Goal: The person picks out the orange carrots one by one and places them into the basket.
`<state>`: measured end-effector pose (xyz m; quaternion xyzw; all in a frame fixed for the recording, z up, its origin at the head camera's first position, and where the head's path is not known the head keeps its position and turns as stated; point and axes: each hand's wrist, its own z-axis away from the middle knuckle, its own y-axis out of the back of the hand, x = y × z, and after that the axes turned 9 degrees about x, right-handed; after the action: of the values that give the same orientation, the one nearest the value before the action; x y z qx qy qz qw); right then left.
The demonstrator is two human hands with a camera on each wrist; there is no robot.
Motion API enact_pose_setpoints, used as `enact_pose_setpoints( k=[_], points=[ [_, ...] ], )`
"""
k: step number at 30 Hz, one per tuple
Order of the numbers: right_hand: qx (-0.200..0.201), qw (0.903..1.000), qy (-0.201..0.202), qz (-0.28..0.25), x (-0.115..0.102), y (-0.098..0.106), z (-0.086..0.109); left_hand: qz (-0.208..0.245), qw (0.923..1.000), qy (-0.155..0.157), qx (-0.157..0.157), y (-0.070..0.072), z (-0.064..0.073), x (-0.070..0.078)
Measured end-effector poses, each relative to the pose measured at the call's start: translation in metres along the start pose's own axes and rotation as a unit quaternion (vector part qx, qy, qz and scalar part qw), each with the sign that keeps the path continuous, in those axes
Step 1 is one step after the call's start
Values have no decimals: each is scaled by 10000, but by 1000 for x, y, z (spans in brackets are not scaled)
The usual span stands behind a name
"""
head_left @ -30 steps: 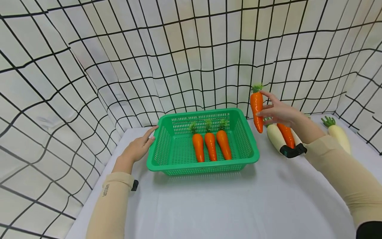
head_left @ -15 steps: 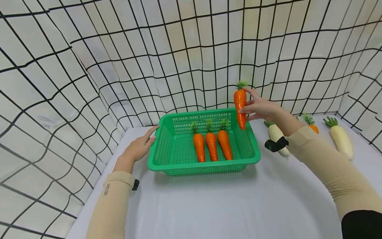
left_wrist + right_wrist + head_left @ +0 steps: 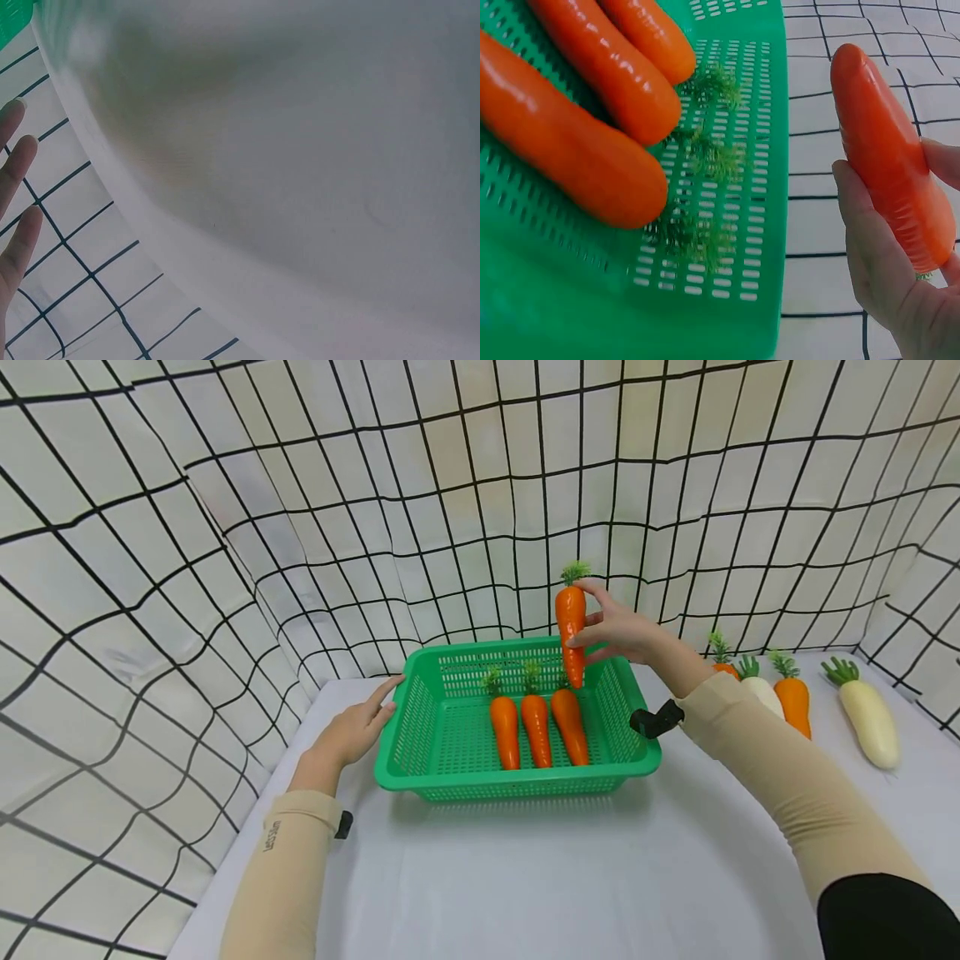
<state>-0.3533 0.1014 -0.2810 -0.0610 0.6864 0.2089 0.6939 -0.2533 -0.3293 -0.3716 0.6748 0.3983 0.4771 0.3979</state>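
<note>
In the head view my right hand [image 3: 617, 631] pinches an orange carrot [image 3: 572, 622] with a green leafy top. The carrot hangs tip down over the back right part of a green plastic basket [image 3: 517, 783]. The right wrist view shows thumb and fingers around this held carrot [image 3: 892, 161]. Three more carrots lie side by side in the basket, among them the left carrot [image 3: 505, 735] and the right carrot [image 3: 570, 727]. My left hand [image 3: 352, 727] rests its extended fingers at the basket's left rim. Its fingertips [image 3: 28, 221] show at the edge of the left wrist view.
To the right, on the white-covered table [image 3: 525, 877], lie a white radish [image 3: 868, 722], another carrot [image 3: 793, 700], and a second radish [image 3: 763, 693] partly behind my right sleeve. One more carrot [image 3: 723, 668] shows behind it. A black-gridded white curtain [image 3: 450, 527] stands behind.
My right hand has carried the carrot leftward from beside the basket to over its back right part. The left hand stays at the left rim, and the carrots in the basket have not moved.
</note>
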Motion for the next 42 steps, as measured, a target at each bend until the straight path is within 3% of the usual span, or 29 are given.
enact_pose_setpoints(
  k=[9, 23, 31, 42],
  points=[
    [-192, 9998, -53, 45, 4, -34, -15, -14, 10000, 23, -1, -1, 0, 0],
    [-717, 9942, -201, 775, 29, -77, -28, 9, 10000, 43, 2, -1, 0, 1],
    [-651, 9904, -405, 1151, 34, -87, -30, -11, 10000, 17, -4, -2, 0, 1],
    [-539, 9831, -317, 1718, 37, -89, -34, -24, 10000, 80, 9, 0, 0, 3]
  ],
)
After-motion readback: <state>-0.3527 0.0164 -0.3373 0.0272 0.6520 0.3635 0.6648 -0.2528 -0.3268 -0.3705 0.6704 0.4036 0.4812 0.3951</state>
